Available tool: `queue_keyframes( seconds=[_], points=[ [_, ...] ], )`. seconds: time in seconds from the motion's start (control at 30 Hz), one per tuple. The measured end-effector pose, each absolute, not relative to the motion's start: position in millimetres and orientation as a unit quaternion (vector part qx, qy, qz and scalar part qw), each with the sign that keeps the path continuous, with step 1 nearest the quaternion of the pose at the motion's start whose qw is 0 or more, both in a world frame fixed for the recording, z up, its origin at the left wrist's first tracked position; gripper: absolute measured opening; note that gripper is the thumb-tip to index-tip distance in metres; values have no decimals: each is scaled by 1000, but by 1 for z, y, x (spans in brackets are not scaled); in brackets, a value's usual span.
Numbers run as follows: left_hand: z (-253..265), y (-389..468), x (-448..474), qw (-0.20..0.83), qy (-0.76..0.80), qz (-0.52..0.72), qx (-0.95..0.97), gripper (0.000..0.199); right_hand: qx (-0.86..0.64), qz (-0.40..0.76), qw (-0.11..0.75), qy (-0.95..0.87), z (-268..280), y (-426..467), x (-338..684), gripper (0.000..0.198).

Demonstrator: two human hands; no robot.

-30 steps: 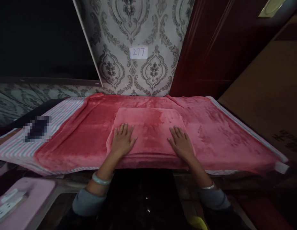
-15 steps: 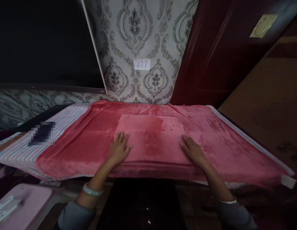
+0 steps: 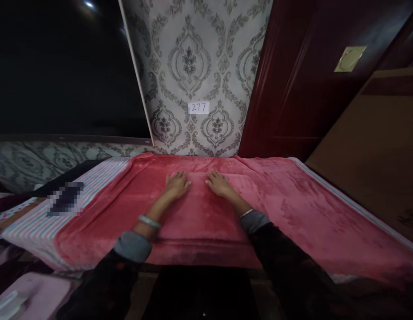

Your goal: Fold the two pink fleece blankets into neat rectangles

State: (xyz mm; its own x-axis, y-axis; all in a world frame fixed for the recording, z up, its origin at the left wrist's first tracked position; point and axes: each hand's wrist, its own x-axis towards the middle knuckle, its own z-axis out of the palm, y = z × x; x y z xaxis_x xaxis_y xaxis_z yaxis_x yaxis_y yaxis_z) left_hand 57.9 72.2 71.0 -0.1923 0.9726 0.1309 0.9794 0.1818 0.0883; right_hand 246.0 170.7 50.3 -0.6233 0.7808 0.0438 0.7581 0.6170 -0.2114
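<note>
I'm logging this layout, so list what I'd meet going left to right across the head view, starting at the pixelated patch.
Pixelated patch → left bracelet → left hand → right hand → right bracelet → cardboard.

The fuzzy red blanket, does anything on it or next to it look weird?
Yes: on the pink, blue and white striped cloth left of the blanket, a dark patch breaks into square blocks, hiding what it is. Nothing looks spilled.

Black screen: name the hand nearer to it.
Left. The left hand is below and right of the black screen, over folded pink fabric; the right hand is farther right.
</note>
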Motion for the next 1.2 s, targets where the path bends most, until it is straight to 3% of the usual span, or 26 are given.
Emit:
queue_keyframes(
  seconds=[0.3, 0.47, 0.67, 1.2],
  points=[
    [17, 99, 51, 69, -792, -100, -598, 60, -416, 26, 112, -902, 9, 192, 255, 52],
    [17, 101, 48, 56, -795, -108, -594, 60, -515, 4, 124, -848, 1, 221, 301, 51],
    [16, 104, 46, 45, -810, -119, -572, 55, -608, 71, 141, -778, -16, 236, 337, 55],
    [23, 103, 47, -25, -813, -140, -565, 58, -603, 68, 159, -779, -45, 215, 431, 65]
  ],
)
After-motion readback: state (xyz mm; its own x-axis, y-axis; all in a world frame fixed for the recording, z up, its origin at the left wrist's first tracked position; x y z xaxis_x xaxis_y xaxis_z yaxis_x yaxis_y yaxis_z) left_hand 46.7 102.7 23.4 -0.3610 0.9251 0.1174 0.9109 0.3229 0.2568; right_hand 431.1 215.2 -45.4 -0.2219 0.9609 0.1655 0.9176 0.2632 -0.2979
